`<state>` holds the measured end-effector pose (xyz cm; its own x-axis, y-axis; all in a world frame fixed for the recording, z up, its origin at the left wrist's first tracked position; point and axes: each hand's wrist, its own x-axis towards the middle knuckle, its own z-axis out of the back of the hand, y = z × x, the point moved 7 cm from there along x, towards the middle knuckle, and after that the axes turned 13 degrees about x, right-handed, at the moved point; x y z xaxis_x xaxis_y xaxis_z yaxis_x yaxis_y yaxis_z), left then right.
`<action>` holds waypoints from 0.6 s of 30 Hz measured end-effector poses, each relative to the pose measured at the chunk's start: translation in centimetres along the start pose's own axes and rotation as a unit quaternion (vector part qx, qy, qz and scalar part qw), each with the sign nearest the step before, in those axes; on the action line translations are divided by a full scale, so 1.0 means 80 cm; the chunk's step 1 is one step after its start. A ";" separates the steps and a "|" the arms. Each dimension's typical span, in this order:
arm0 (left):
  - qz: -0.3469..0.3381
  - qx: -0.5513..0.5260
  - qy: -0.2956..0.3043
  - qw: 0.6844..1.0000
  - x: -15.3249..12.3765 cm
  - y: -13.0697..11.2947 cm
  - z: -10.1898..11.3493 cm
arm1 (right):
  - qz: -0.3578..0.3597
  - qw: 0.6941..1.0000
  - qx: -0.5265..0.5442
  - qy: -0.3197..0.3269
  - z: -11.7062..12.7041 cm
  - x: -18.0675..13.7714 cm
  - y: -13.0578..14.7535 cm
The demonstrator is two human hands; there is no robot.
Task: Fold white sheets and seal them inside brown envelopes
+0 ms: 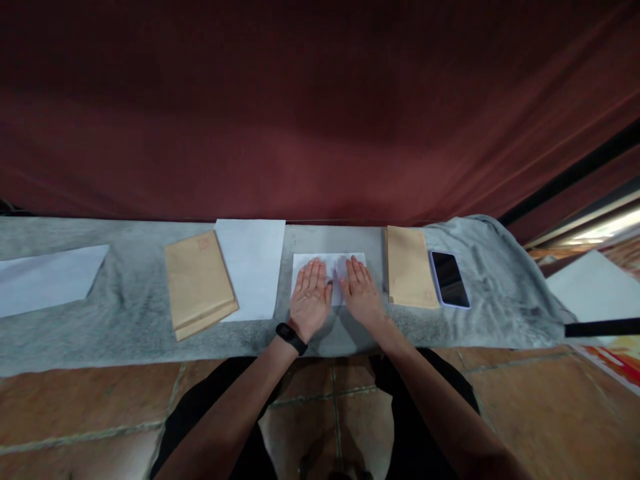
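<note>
A small white sheet of paper (338, 259) lies in front of me on the grey cloth. My left hand (310, 300) rests flat on its left part, fingers stretched out, with a dark band (291, 338) around the wrist. On the right part of the same sheet lies my right hand (361, 293), also flat with fingers extended. Both hands hold nothing, and they cover much of the paper. A small dark spot shows by my left thumb; I cannot make out what it is.
Left of my hands are a larger white sheet (253, 267) and a stack of brown envelopes (200, 280) overlapping its edge. More envelopes (410, 267) and a phone (450, 280) lie to the right. White paper (50, 277) sits far left. A dark red cloth (320, 167) hangs behind the grey cloth (135, 300).
</note>
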<state>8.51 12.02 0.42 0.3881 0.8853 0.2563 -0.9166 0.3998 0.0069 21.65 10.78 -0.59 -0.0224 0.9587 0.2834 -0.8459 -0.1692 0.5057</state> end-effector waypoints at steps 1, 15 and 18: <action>-0.021 -0.005 0.010 1.000 -0.004 -0.010 -0.003 | 0.010 1.000 0.015 0.024 -0.005 -0.002 0.007; -0.008 0.004 0.041 0.999 -0.019 0.001 -0.010 | 0.006 0.999 -0.036 0.008 -0.001 -0.023 0.002; 0.013 0.006 0.039 0.999 -0.019 0.012 -0.012 | -0.007 0.999 -0.042 -0.013 0.002 -0.025 -0.004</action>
<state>7.12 11.24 -0.87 0.3703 0.9112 0.1807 -0.9272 0.3743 0.0124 22.08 8.91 -1.19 0.0022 0.9546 0.2978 -0.8876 -0.1352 0.4402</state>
